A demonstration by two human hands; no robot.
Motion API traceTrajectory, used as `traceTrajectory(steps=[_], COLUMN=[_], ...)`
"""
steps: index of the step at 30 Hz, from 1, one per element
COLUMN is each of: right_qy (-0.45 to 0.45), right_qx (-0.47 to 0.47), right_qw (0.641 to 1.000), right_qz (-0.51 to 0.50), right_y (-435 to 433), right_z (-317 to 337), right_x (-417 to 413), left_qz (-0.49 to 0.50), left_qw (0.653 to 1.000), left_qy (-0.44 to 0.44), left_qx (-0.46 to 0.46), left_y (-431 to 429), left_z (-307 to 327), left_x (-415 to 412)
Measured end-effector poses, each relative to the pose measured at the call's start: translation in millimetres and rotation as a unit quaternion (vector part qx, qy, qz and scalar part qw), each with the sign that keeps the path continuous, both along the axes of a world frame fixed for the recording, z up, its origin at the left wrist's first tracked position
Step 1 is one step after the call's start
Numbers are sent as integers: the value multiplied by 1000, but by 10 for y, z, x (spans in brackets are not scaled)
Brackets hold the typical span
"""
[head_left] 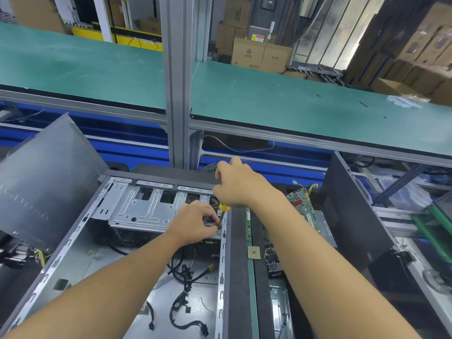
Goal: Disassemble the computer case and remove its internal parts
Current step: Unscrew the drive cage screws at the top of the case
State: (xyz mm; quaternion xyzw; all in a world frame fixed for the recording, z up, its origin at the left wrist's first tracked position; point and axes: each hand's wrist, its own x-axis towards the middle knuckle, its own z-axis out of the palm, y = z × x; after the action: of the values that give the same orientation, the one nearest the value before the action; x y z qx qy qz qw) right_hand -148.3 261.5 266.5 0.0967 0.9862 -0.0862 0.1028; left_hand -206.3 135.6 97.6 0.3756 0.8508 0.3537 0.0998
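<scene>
An open grey computer case (73, 260) lies on its side in front of me. At its far end sits a silver metal drive cage (139, 206). Loose black cables (186, 297) trail over the case floor. My right hand (238, 184) grips a screwdriver with a yellow and green handle (223, 207), its shaft pointing down at the cage's right edge. My left hand (195, 222) pinches a small part at that same edge, right beside the screwdriver tip.
A detached grey side panel (46, 177) leans at the left. A removed motherboard (302, 204) and a CPU chip (254, 252) lie to the right of the case. Another dark case (352, 216) stands further right. A green conveyor belt (269, 99) runs behind.
</scene>
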Motion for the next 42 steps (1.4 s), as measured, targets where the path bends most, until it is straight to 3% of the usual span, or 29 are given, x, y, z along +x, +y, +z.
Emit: traceTrajectory(steps=[5,8,14,21,24,29,39,42], right_qy=[34,59,15,48,87,52,70,90], right_qx=[74,55,-5,53,21,-41,75,62], right_qw=[996,996,1000,997,995,997,993,992], right_qz=[-42,-28,-1,-33,-36,-40,-59,-58], right_y=[-12,-15,-40,-52,-45,-96,-74,-63], right_z=[-57,-87,-26,-57,-93,-40,-120,-129], right_x=[9,14,7,19,23,31,20,28], left_qz=[3,4,8,8,5,3,6,4], left_qw=[1000,1000,1000,1000,1000,1000,1000,1000], left_qy=[-6,-15,-18,-24,-21,-16,-22,-22], left_qx=[-1,1,-8,-2,-2,1,3,0], left_y=[8,8,4,4,3,-4,-2,2], left_z=[-2,0,14,28,27,18,20,16], left_x=[-5,-9,-5,5,7,3,7,6])
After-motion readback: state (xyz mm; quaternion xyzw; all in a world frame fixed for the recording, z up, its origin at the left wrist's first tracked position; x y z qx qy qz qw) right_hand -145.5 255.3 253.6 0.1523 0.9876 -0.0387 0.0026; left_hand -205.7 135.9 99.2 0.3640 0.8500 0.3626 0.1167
